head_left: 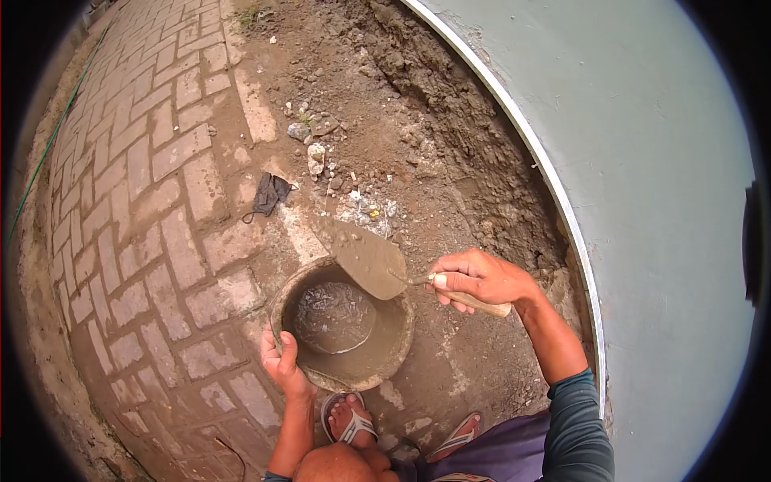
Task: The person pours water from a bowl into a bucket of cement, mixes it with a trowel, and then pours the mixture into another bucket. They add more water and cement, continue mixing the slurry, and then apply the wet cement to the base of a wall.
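Note:
My right hand is closed around the wooden handle of a masonry trowel. The trowel's mud-coated blade reaches left across the far rim of a bucket. Wet grey mortar lies in the bottom of the bucket, and its inner walls are smeared with it. At the bucket's left side, my left hand grips the rim, thumb toward the inside and the other fingers partly hidden behind the wall. The bucket is tilted a little, its mouth facing me.
Brick paving covers the left side. A dark cloth and several stones lie beyond the bucket. Rough broken soil runs beside a pale wall with a metal edge strip. My sandaled feet stand close below the bucket.

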`<state>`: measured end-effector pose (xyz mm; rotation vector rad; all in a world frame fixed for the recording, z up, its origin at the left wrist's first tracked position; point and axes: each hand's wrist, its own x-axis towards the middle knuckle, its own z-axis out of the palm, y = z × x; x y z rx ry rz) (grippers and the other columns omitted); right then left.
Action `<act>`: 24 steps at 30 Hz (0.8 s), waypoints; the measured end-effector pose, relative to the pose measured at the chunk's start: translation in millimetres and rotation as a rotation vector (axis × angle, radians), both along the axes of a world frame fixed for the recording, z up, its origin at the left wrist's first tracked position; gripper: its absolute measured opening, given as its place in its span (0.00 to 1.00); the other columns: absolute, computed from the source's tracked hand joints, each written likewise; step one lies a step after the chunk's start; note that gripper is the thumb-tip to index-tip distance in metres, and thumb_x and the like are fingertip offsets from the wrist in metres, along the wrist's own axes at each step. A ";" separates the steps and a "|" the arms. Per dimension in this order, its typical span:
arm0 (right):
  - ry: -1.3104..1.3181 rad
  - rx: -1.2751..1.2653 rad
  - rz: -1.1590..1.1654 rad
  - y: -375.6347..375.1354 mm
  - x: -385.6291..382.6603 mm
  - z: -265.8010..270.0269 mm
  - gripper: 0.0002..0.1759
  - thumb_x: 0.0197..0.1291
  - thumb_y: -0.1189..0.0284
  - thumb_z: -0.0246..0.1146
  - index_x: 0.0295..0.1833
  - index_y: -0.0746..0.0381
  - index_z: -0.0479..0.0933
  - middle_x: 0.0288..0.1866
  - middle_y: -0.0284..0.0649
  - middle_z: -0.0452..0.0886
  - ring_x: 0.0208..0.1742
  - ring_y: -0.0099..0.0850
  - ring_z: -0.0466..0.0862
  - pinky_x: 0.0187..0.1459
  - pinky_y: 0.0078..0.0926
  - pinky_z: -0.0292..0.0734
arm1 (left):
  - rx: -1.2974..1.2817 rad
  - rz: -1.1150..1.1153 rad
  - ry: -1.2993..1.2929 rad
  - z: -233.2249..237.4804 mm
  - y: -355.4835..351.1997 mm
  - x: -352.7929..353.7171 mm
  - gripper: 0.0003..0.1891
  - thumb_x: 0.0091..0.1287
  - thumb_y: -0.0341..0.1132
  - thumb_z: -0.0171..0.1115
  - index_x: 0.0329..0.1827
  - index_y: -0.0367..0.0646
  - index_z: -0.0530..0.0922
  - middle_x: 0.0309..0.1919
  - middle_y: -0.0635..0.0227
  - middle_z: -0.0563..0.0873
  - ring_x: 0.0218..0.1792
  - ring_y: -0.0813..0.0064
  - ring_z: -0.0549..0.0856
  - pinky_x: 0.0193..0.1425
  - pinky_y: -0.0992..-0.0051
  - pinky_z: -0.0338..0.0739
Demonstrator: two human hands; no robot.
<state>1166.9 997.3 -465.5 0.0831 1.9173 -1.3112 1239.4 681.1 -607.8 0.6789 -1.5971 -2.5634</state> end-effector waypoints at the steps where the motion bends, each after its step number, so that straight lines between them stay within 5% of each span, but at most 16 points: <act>1: -0.038 -0.076 -0.108 4.7 -11.7 3.0 0.18 0.76 0.60 0.57 0.49 0.66 0.79 0.32 0.36 0.82 0.26 0.21 0.81 0.26 0.22 0.76 | 0.077 0.002 0.016 -1.8 -1.2 0.3 0.23 0.70 0.44 0.69 0.59 0.35 0.76 0.50 0.63 0.84 0.48 0.76 0.82 0.54 0.75 0.76; 4: 0.039 -0.248 -0.290 31.9 -67.2 -6.4 0.20 0.75 0.60 0.58 0.48 0.71 0.78 0.29 0.37 0.81 0.21 0.21 0.79 0.17 0.18 0.74 | 0.061 -0.005 0.039 -1.6 1.2 -1.5 0.23 0.70 0.43 0.69 0.59 0.35 0.75 0.50 0.64 0.84 0.48 0.76 0.81 0.55 0.75 0.76; 9: 0.317 -0.396 -0.772 87.9 -154.8 -29.2 0.18 0.77 0.61 0.54 0.48 0.67 0.75 0.30 0.34 0.77 0.21 0.18 0.75 0.18 0.15 0.74 | 0.051 -0.035 0.018 8.2 3.4 -5.1 0.23 0.69 0.43 0.70 0.58 0.35 0.76 0.49 0.65 0.84 0.48 0.76 0.81 0.56 0.74 0.75; 16: 0.304 -0.130 -0.685 81.9 -50.7 -57.7 0.18 0.76 0.60 0.56 0.49 0.67 0.76 0.29 0.34 0.79 0.21 0.19 0.76 0.18 0.16 0.74 | 0.023 -0.023 0.004 -0.1 -3.4 -7.6 0.21 0.72 0.42 0.67 0.58 0.37 0.73 0.50 0.64 0.84 0.47 0.74 0.83 0.52 0.74 0.78; 24: 0.126 -0.094 -0.742 69.4 -120.2 -132.7 0.15 0.75 0.64 0.55 0.45 0.67 0.76 0.28 0.35 0.80 0.21 0.21 0.77 0.19 0.21 0.75 | 0.037 -0.074 0.041 -10.0 -10.5 -7.3 0.21 0.72 0.40 0.66 0.60 0.36 0.73 0.52 0.62 0.84 0.46 0.73 0.84 0.51 0.73 0.79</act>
